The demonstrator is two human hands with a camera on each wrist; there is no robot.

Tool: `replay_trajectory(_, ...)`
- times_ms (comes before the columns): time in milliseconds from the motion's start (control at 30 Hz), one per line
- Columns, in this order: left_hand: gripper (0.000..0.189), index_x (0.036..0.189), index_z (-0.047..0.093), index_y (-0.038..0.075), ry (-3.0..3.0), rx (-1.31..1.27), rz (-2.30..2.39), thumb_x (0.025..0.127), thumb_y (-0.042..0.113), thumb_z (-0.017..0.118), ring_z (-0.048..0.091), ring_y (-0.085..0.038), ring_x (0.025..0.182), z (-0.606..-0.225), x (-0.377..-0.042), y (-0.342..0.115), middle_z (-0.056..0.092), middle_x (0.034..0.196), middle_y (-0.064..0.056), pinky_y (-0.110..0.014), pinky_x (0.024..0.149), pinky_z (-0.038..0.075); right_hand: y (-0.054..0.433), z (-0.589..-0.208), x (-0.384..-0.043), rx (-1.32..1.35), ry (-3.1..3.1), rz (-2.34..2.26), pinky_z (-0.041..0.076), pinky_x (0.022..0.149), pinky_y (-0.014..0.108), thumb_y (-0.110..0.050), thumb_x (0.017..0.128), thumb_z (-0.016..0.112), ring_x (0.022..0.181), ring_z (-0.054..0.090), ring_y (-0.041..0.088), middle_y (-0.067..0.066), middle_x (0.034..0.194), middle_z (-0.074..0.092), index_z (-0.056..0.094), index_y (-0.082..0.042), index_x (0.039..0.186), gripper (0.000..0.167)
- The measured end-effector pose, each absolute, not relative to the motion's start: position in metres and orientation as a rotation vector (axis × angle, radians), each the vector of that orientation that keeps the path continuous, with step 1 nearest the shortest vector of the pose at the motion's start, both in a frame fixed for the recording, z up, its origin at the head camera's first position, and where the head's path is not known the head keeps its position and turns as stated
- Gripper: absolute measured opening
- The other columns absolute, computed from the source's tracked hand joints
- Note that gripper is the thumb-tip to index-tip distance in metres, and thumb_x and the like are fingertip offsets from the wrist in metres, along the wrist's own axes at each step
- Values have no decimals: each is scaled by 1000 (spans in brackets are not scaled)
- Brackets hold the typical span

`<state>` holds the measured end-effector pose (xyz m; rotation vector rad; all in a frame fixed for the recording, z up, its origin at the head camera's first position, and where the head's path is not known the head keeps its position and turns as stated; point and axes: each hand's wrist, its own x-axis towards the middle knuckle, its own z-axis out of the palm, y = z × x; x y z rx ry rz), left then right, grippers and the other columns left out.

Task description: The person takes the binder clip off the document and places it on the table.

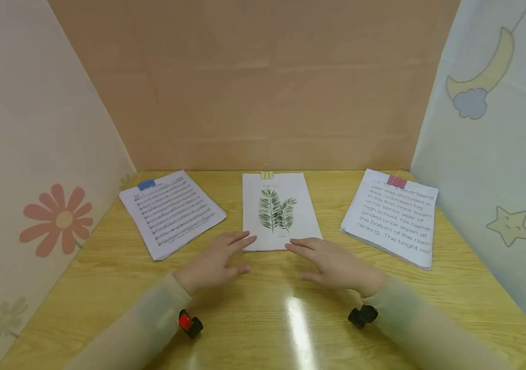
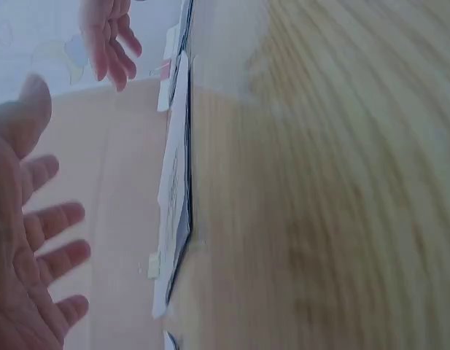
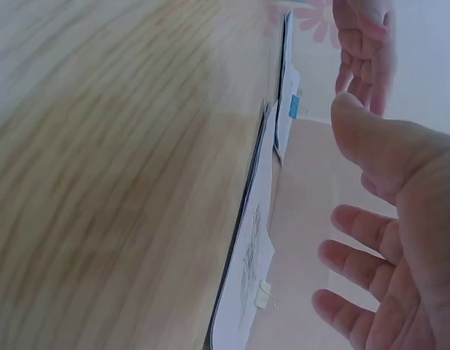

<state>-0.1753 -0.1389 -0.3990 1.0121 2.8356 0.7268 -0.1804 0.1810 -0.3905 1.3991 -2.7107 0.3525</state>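
Three paper stacks with binder clips lie on the table. The middle stack point(image 1: 306, 205) bears a green leaf print and has a yellow binder clip point(image 1: 267, 174) on its far edge. My left hand point(image 1: 217, 262) hovers near its front left corner, fingers spread and holding nothing. Opposite it, my right hand point(image 1: 337, 262) is near the front right corner, also with loose, extended fingers. Sheet music point(image 1: 175, 213) with a blue binder clip point(image 1: 146, 184) lies at the left, turned at an angle. At the right is a text stack point(image 1: 390, 221) with a red binder clip point(image 1: 397, 182).
The wooden table point(image 1: 244, 318) runs back to a brown rear wall point(image 1: 254, 92). Pale side walls stand left point(image 1: 22, 128) and right point(image 1: 475, 169), with flower, moon and star pictures. A wrist camera point(image 1: 190, 324) sits on the left wrist, another point(image 1: 362, 316) on the right.
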Motion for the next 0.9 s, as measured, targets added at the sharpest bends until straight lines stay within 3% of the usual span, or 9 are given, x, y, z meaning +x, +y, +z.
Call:
replay_trajectory(300, 55, 139, 48, 4, 3042, 455, 1013, 94, 31, 63, 38, -42, 130, -412, -184, -170, 45, 141, -20, -56, 105, 30, 154, -396, -191, 1442, -2669, 458, 38, 104, 43, -34, 89, 69, 128, 46, 25, 7, 142, 49, 44, -10, 144, 64)
replay_trajectory(533, 56, 137, 46, -6, 3058, 126, 957, 93, 25, 62, 36, -49, 128, -408, -188, -203, 40, 140, -30, -58, 104, 30, 133, -400, -200, 1465, -2680, 523, 36, 106, 40, -32, 90, 68, 129, 45, 23, 4, 142, 48, 44, -10, 144, 63)
replay_trajectory(767, 59, 133, 39, -20, 3082, 27, 661, 95, 21, 56, 32, -57, 126, -410, -199, -243, 33, 138, -42, -61, 105, 27, 119, -403, -206, 1465, -2747, 524, 35, 107, 40, -35, 92, 66, 131, 43, 23, 4, 144, 47, 41, -12, 146, 64)
replay_trajectory(900, 59, 134, 35, -22, 2997, 40, 479, 97, 21, 52, 30, -60, 125, -412, -201, -259, 27, 138, -45, -62, 104, 26, 116, -402, -208, 1474, -2753, 518, 35, 106, 41, -36, 92, 65, 131, 43, 23, 5, 144, 46, 39, -12, 147, 65)
